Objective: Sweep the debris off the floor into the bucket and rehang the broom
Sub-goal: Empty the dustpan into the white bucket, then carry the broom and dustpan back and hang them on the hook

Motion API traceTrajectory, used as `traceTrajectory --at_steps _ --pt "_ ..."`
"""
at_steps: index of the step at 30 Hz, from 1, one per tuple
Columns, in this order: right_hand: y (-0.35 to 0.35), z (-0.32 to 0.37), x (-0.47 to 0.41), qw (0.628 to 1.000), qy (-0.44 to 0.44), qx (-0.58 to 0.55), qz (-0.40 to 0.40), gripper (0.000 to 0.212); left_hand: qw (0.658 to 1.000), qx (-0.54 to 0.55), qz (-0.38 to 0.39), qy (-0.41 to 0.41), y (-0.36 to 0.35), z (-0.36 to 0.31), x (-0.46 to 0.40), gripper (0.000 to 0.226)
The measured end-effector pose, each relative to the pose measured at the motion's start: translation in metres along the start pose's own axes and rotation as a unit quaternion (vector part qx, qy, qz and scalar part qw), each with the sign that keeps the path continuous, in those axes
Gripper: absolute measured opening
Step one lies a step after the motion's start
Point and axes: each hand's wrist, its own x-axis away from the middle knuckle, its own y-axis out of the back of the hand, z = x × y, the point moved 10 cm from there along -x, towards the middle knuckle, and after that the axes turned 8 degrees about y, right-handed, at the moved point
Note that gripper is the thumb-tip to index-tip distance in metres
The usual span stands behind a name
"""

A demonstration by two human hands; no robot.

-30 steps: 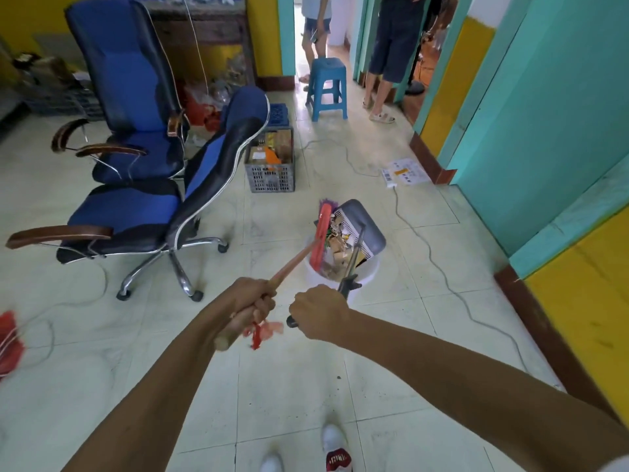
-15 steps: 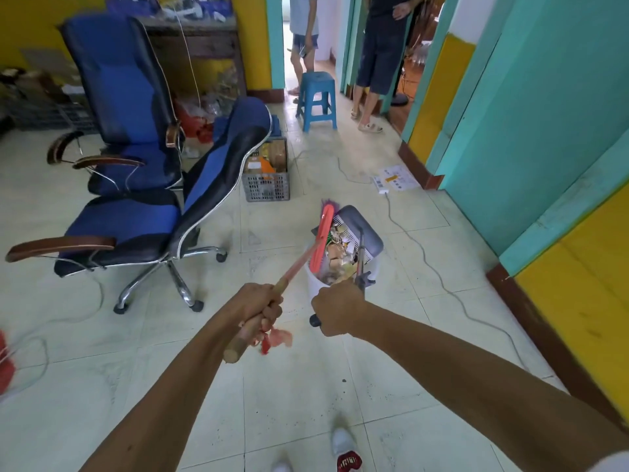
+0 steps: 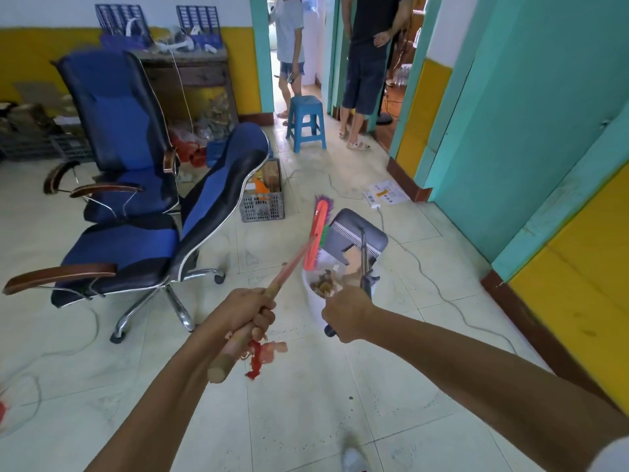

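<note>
Tipping the dustpan (image 3: 354,233) over the bucket (image 3: 315,301), right hand (image 3: 347,313) clenched on its handle, left hand (image 3: 246,310) gripping the broom (image 3: 316,233); rehanging probably comes next.

Ahead of you the bucket (image 3: 315,301) sits on the floor, dustpan (image 3: 354,235) tilted over it (broom (image 3: 316,233) head at its left), chairs (image 3: 136,199) farther left

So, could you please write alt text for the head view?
A person's left hand grips a broom and the right hand a grey dustpan, tipping debris into a white bucket on the tiled floor.
</note>
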Motion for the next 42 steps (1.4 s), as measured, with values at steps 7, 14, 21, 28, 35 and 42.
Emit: traceTrajectory --at_steps 7,14,21,28,35,42 --pt "-0.003 0.006 0.008 0.999 -0.007 -0.033 0.002 0.016 1.000 -0.012 -0.008 -0.003 -0.018 -0.004 -0.009 0.019" --pt "0.029 -0.057 0.007 0.976 -0.092 -0.170 -0.101 0.034 1.000 -0.011 -0.004 0.004 -0.026 -0.012 -0.011 0.021" --pt "0.057 -0.210 0.048 0.779 -0.308 -0.483 -0.254 0.025 0.997 -0.079 -0.010 0.006 -0.055 -0.073 -0.003 0.017" --pt "0.037 -0.287 0.076 0.499 -0.301 -0.731 -0.353 0.034 0.986 -0.117 0.035 -0.112 -0.122 -0.173 -0.007 0.030" --pt "0.066 -0.343 0.100 0.177 -0.071 -0.865 -0.464 0.026 0.941 -0.148 0.082 -0.293 -0.168 -0.278 0.004 0.031" --pt "0.059 -0.389 0.143 0.137 -0.120 -0.764 -0.619 0.041 0.750 -0.433 -0.134 -0.483 -0.182 -0.376 0.055 0.013"
